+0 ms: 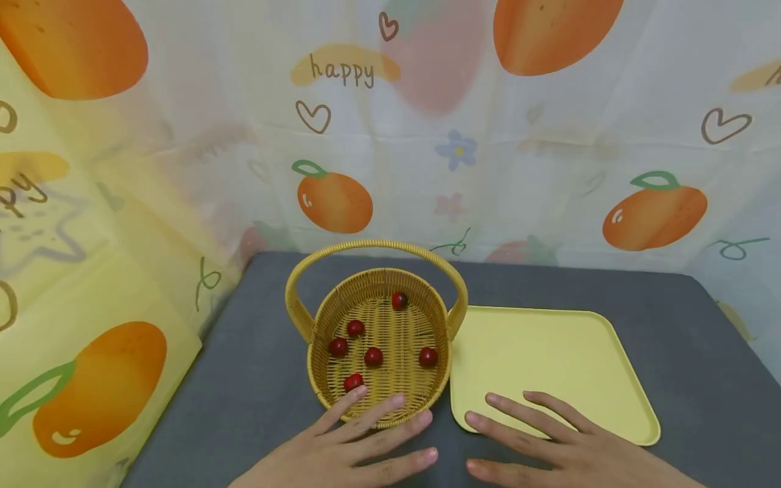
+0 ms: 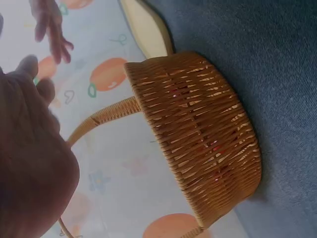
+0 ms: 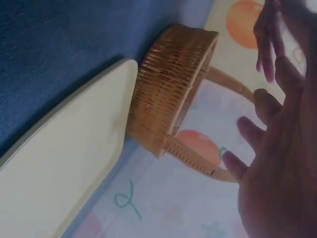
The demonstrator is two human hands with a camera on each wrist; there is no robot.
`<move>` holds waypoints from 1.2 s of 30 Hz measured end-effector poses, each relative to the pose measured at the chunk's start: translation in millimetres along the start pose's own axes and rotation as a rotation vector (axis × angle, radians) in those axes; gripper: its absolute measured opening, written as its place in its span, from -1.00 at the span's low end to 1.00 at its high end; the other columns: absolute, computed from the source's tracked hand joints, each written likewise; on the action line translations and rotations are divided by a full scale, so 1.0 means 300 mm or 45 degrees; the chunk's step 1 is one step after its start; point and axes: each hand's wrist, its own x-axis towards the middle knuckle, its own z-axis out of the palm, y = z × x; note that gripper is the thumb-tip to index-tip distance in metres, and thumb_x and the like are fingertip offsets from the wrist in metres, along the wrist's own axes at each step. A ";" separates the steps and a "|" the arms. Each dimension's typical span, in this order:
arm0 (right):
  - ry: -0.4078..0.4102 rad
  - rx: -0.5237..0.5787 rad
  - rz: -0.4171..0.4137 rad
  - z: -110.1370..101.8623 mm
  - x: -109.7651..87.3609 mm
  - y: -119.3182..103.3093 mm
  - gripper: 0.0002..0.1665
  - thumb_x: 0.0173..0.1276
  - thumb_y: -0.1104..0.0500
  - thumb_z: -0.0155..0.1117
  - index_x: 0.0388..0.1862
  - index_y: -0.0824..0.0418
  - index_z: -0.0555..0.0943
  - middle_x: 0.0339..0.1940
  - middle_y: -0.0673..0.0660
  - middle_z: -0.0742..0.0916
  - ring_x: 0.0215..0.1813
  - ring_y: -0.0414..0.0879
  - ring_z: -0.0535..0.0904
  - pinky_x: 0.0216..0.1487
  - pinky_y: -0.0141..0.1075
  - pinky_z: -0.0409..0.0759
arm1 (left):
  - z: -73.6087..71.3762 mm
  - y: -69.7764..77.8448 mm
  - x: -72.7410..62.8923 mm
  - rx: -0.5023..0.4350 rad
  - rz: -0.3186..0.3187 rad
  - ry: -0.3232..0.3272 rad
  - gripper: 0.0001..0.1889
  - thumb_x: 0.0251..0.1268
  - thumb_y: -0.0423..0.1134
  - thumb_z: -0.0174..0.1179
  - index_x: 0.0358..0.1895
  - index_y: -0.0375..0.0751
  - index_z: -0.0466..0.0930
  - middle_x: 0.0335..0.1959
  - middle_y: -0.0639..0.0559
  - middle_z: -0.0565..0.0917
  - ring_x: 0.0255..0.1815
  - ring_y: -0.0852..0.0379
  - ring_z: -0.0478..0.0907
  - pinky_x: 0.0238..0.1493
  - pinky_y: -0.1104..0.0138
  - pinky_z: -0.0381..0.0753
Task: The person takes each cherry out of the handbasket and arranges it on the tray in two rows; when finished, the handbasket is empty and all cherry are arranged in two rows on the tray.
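Note:
A round wicker basket (image 1: 379, 271) with an arched handle stands on the table, several dark red cherries (image 1: 373, 357) lying scattered on its floor. Fingers spread, my left hand (image 1: 348, 444) hovers at the basket's near rim and holds nothing; in the head view its fingertips overlap that rim. My right hand (image 1: 567, 440) is likewise spread and free of any object, above the near edge of a pale yellow tray (image 1: 543, 366). In the left wrist view the basket (image 2: 198, 139) shows from its side, with bits of red through the weave.
The tray sits right beside the basket, to its right. Both stand on a dark grey cloth-covered table (image 1: 244, 393). Behind and to the left hangs a fruit-print curtain (image 1: 415, 169) reaching down to the table's edges.

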 end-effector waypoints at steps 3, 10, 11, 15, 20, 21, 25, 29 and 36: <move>-0.015 0.018 0.018 -0.004 0.029 0.013 -0.11 0.54 -0.44 0.08 0.69 -0.06 0.33 0.68 0.08 0.37 0.65 0.00 0.27 0.67 -0.31 -0.13 | 0.012 -0.006 -0.003 -0.048 -0.118 0.111 -0.13 0.57 0.40 -0.10 0.77 0.12 -0.08 0.78 0.05 -0.10 0.77 -0.04 -0.24 0.66 0.18 -0.48; 0.076 0.186 0.200 0.002 0.163 0.051 -0.26 0.64 -0.11 0.21 0.70 -0.06 0.30 0.65 -0.05 0.41 0.52 -0.16 0.47 0.34 -0.29 0.55 | 0.053 -0.009 0.024 -0.504 -0.546 0.794 -0.05 0.57 -0.03 0.22 0.73 -0.32 -0.17 0.75 -0.31 -0.31 0.69 -0.38 -0.61 0.54 -0.32 -0.55; 0.078 0.205 0.221 0.008 0.185 0.056 -0.27 0.64 -0.06 0.23 0.69 -0.07 0.31 0.64 -0.07 0.42 0.51 -0.16 0.48 0.29 -0.26 0.60 | 0.057 -0.009 0.025 -0.579 -0.608 0.902 0.03 0.51 -0.13 0.29 0.73 -0.32 -0.27 0.75 -0.28 -0.39 0.68 -0.34 -0.67 0.54 -0.33 -0.54; 0.068 0.226 0.261 0.045 0.279 0.091 -0.33 0.55 0.09 0.36 0.59 -0.05 0.46 0.55 -0.05 0.54 0.45 -0.14 0.56 0.18 -0.19 0.69 | 0.067 -0.034 0.015 -0.842 -0.868 1.194 0.26 0.31 -0.47 0.38 0.74 -0.09 -0.51 0.75 0.05 -0.56 0.70 -0.07 -0.73 0.62 -0.16 -0.45; -0.086 0.178 0.317 0.089 0.389 0.140 -0.41 0.45 0.21 0.46 0.44 0.01 0.61 0.42 0.01 0.66 0.32 -0.09 0.67 0.09 -0.18 0.74 | 0.081 -0.094 -0.016 -1.245 -1.246 1.056 0.14 0.53 -0.29 0.27 0.71 0.28 -0.55 0.71 0.29 -0.58 0.73 0.01 -0.59 0.63 -0.23 -0.33; -0.128 0.164 0.333 0.097 0.407 0.146 -0.43 0.45 0.22 0.45 0.41 0.01 0.63 0.40 0.02 0.68 0.29 -0.09 0.68 0.06 -0.18 0.74 | 0.084 -0.105 -0.020 -1.322 -1.312 0.980 0.11 0.57 -0.20 0.25 0.71 0.28 -0.58 0.71 0.25 -0.57 0.73 -0.04 -0.58 0.61 -0.29 -0.31; -0.287 0.085 0.384 0.131 0.462 0.163 -0.52 0.45 0.30 0.41 0.31 0.03 0.70 0.30 0.04 0.74 0.18 -0.08 0.73 -0.10 -0.21 0.76 | 0.100 -0.126 -0.031 -1.555 -1.467 0.708 0.11 0.62 0.03 0.17 0.70 0.09 -0.67 0.73 -0.02 -0.55 0.73 -0.21 -0.52 0.61 -0.31 -0.24; -0.402 0.018 0.428 0.161 0.490 0.174 -0.62 0.37 0.39 0.46 0.07 0.04 0.78 0.02 -0.01 0.82 -0.14 -0.13 0.76 -0.37 -0.32 0.66 | 0.117 -0.127 -0.028 -1.670 -1.440 0.681 0.05 0.62 -0.11 0.16 0.71 -0.21 -0.55 0.75 -0.26 -0.33 0.74 -0.25 -0.28 0.63 -0.19 -0.10; -0.482 -0.019 0.498 0.201 0.505 0.181 -0.64 0.27 0.42 0.51 -0.51 0.01 0.62 -0.57 -0.09 0.59 -0.55 -0.25 0.37 -0.56 -0.37 0.40 | 0.135 -0.139 -0.025 -1.793 -1.370 0.745 -0.08 0.52 -0.46 0.07 0.72 -0.33 -0.36 0.69 -0.38 0.03 0.63 -0.29 0.16 0.50 -0.02 0.34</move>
